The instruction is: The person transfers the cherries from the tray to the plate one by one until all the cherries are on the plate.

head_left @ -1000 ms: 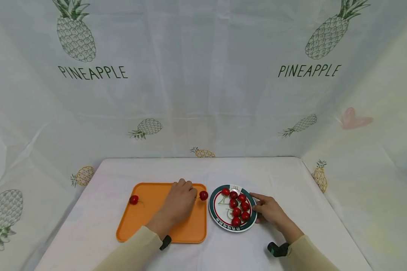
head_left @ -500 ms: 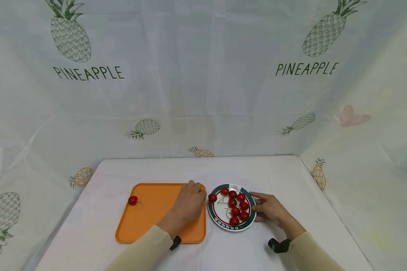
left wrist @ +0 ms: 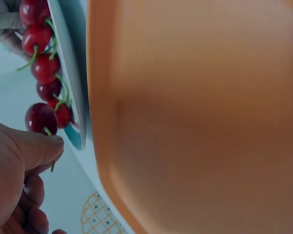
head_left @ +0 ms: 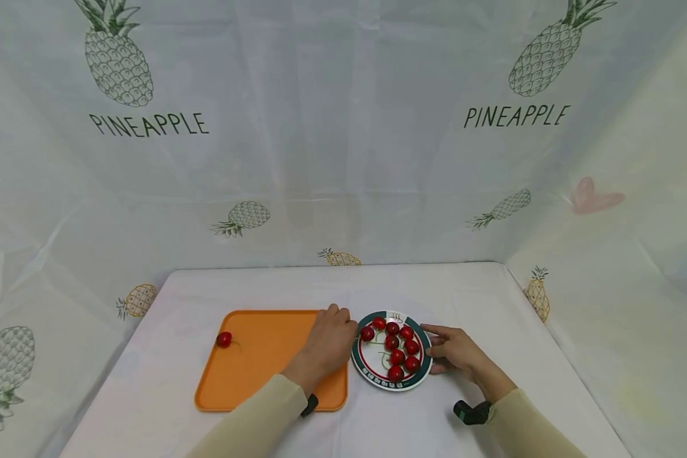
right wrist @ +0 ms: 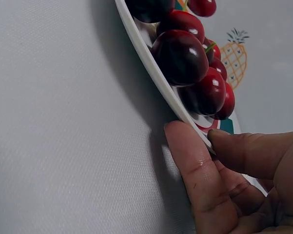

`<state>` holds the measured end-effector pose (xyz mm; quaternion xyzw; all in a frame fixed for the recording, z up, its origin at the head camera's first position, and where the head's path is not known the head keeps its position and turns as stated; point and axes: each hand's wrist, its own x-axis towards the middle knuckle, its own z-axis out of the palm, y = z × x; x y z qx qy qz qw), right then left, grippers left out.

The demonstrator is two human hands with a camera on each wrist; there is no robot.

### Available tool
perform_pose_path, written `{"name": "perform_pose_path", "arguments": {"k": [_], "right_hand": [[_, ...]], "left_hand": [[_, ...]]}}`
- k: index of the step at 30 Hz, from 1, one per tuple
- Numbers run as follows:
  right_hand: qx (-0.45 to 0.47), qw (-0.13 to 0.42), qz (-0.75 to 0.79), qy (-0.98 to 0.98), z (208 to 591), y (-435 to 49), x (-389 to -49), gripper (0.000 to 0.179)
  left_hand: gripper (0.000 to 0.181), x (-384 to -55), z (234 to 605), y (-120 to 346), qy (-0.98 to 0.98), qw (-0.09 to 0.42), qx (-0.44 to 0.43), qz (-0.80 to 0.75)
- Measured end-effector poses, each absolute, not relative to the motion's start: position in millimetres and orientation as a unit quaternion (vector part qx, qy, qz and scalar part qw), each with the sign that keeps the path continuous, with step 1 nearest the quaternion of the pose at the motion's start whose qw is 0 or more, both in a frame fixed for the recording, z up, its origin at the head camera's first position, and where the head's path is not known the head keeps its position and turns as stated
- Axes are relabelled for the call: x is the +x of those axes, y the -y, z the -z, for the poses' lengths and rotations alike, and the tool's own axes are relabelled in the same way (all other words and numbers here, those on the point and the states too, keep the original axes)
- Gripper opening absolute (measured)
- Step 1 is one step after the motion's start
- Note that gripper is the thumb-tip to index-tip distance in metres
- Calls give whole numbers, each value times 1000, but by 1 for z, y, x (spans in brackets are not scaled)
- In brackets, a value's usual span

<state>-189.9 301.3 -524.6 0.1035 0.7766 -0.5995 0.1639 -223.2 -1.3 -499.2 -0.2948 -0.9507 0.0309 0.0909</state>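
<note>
My left hand (head_left: 331, 336) pinches a dark red cherry (left wrist: 41, 118) by its green stem between thumb and forefinger. That cherry hangs over the left part of a round plate (head_left: 362, 366) with a dark green rim. Several other cherries (head_left: 397, 357) with stems lie on the plate. On the plate's right edge, my right hand (head_left: 460, 353) grips the rim, thumb above and fingers below, as the right wrist view shows. Under my left forearm lies an orange tray (head_left: 257, 356), where a single cherry (head_left: 224, 339) with its stem sits near the left edge.
The tray and plate stand side by side on a white-covered table (head_left: 423, 289). A white curtain (head_left: 332, 159) printed with pineapples rises behind the table and along both sides. A black band piece (head_left: 471, 412) shows at my right wrist.
My left hand has moved right from above the tray to the plate's left edge, carrying the cherry over the plate. My right hand keeps its hold on the rim.
</note>
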Motion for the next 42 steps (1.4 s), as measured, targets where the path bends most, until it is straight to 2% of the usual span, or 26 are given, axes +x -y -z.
{"name": "perform_pose_path", "arguments": {"k": [15, 30, 36, 42], "right_hand": [[88, 172, 610, -768, 524, -300, -192, 64], [116, 166, 606, -769, 524, -299, -194, 62], [117, 165, 604, -771, 525, -300, -192, 63], [114, 167, 611, -766, 525, -300, -190, 62]], "left_hand": [[35, -217, 513, -32, 960, 61, -268, -56], [36, -212, 513, -37, 960, 67, -266, -56], [33, -214, 501, -25, 959, 94, -261, -55], [22, -221, 496, 12, 961, 142, -235, -30]]}}
